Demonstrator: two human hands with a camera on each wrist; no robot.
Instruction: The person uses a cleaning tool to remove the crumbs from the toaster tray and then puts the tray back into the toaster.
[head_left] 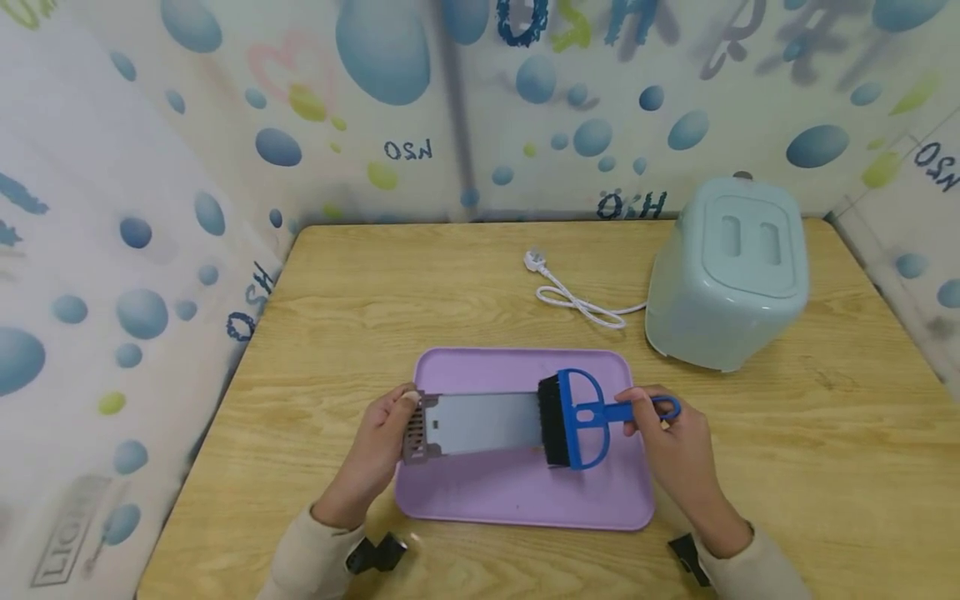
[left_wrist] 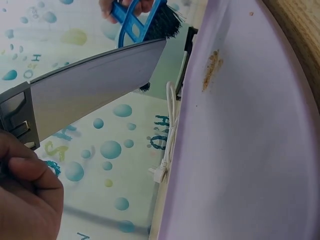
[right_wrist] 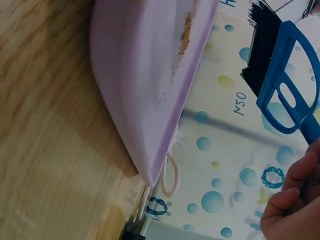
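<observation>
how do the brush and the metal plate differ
The brush is blue with black bristles; the metal plate is silvery with a grey-brown slotted end.
The metal plate has a broad flat sheet, while the brush has an open, looped frame.
The left hand grips the metal plate; the right hand holds the brush.
Both are above the purple tray.

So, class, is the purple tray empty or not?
Not empty: both wrist views show a streak of brown crumbs lying on the purple tray.
</observation>
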